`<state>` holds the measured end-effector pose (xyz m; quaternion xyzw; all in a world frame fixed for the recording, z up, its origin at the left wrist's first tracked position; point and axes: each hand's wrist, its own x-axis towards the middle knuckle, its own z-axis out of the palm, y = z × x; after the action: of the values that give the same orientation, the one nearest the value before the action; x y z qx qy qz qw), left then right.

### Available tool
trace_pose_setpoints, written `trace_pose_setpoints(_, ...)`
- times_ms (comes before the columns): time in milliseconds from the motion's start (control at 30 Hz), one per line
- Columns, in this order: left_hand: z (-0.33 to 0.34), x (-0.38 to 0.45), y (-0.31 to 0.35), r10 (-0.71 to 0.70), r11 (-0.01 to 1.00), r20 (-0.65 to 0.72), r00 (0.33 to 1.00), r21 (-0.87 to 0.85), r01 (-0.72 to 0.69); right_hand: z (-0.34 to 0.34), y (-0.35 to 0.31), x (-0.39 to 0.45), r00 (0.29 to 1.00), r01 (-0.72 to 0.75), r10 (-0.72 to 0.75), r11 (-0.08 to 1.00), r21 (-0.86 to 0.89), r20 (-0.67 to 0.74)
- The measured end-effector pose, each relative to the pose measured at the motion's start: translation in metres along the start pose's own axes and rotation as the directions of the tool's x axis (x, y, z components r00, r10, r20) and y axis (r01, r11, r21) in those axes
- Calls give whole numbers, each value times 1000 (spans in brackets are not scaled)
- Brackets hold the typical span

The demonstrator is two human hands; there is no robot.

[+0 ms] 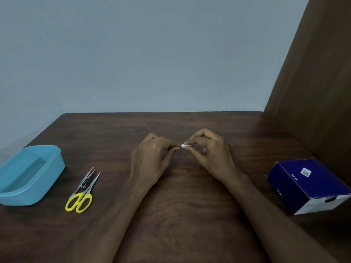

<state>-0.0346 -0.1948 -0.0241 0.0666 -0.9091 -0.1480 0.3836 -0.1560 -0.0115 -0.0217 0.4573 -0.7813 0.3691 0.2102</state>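
Scrap (183,145), tiny and white, hangs above the tabletop (190,196) between both hands. The right hand (210,154) pinches one end with thumb and forefinger, and the left hand (152,156) pinches the other. It looks weightless, limp and easily torn, so light fingertip pinches at its edges suit it.

Table (180,215) dark brown, wood-grain streaks. Tub (55,168) at left edge light blue. Scissors (83,190) yellow handles, silver blades. Box (303,185) at right edge dark blue, white end, white label. Scrap (183,145) mid-table white. Wall (152,54) grey-blue.
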Motion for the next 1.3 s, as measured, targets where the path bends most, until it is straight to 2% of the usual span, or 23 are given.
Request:
trace_pose_setpoints(100,-1,1,-2,-44,998,-13,999,-42,43,-3,4,1,991,-130,129,988,82,22)
trace_pose_setpoints(167,-2,2,-4,-87,992,-20,996,-97,85,-1,2,2,975,-220,213,936,274,56)
trace_pose_setpoints(233,-2,2,-5,-136,976,-24,990,-173,130,1,-3,5,950,-300,305,837,458,64)
trace_pose_setpoints(367,1,4,1,-241,897,-16,970,-385,216,-3,-15,10,869,-416,485,608,676,99)
trace_pose_setpoints(533,8,6,17,-334,713,75,940,-632,304,3,-28,8,769,-455,608,301,838,199)
trace_pose_setpoints(633,16,4,20,-378,603,133,916,-715,353,9,-32,9,700,-474,656,133,871,281)
trace_pose_setpoints(667,17,4,20,-382,579,147,913,-732,360,10,-33,9,695,-486,657,129,864,293)
trace_pose_setpoints(733,17,5,21,-371,557,158,915,-751,356,14,-33,8,712,-526,636,201,826,299)
trace_pose_setpoints(833,16,5,20,-342,580,151,927,-742,335,17,-35,6,744,-541,600,284,791,294)
trace_pose_setpoints(967,17,5,19,-307,639,178,935,-690,341,14,-31,8,706,-525,661,246,815,256)
trace_pose_setpoints(1033,17,4,18,-308,652,173,935,-678,340,13,-30,9,714,-523,653,260,812,250)
trace_pose_setpoints(1133,17,5,16,-328,637,171,929,-687,351,13,-33,7,757,-544,585,322,774,289)
trace_pose_setpoints(1300,17,4,16,-315,626,201,928,-691,362,11,-32,9,729,-530,637,292,796,252)
